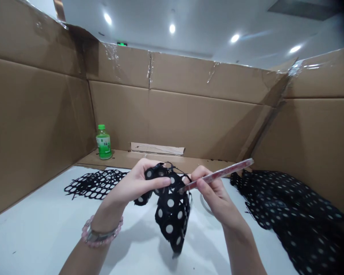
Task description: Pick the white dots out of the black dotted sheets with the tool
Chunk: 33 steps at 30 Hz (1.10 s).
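Observation:
A piece of black fabric with white dots (169,206) hangs in folds over the white table, and loose threads stick out at its top. My left hand (141,181) grips its upper left part, thumb laid across the front. In my right hand (212,185) is a slim reddish tool (229,170), held like a pen and slanting down to the left. Its tip touches the fabric near the upper right edge; the exact shape of the tip is too small to tell.
Black netting with round holes (99,184) lies at the left. A pile of black dotted fabric (292,206) covers the right side. Behind stands a green bottle (104,143) by a cardboard wall (189,118). A ring-shaped object (205,204) lies partly behind my right hand.

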Each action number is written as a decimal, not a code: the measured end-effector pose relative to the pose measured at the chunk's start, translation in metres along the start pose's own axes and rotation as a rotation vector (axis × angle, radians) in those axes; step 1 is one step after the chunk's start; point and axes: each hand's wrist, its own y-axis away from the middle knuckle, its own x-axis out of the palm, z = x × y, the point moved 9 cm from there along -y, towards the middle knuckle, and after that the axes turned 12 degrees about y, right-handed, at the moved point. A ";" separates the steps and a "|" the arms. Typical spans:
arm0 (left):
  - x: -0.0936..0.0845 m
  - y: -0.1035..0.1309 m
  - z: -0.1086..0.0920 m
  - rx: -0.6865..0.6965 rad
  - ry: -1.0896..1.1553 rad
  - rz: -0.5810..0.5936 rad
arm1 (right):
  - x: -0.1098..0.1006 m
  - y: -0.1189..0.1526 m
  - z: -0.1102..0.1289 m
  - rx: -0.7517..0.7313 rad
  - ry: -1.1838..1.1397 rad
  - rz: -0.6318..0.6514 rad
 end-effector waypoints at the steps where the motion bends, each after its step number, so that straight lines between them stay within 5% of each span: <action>1: -0.001 0.000 0.000 -0.001 0.004 -0.007 | 0.000 0.000 -0.001 -0.004 -0.004 -0.026; 7: -0.001 0.001 -0.003 0.019 0.021 -0.042 | -0.009 0.002 0.001 -0.040 0.105 -0.304; 14: 0.005 0.001 -0.010 0.061 -0.045 0.000 | -0.009 0.008 0.019 -0.112 0.330 -0.379; 21: 0.008 0.014 -0.029 0.290 -0.425 -0.079 | 0.016 0.023 0.056 -0.356 0.927 -0.459; 25: 0.008 0.020 -0.026 0.320 -0.457 -0.113 | 0.028 0.025 0.063 -0.404 1.164 -0.525; 29: 0.007 0.015 -0.018 0.229 -0.380 -0.074 | 0.017 0.020 0.054 -0.322 1.054 -0.502; 33: -0.009 0.005 -0.015 0.183 -0.237 -0.177 | -0.009 0.007 0.023 -0.109 0.496 -0.324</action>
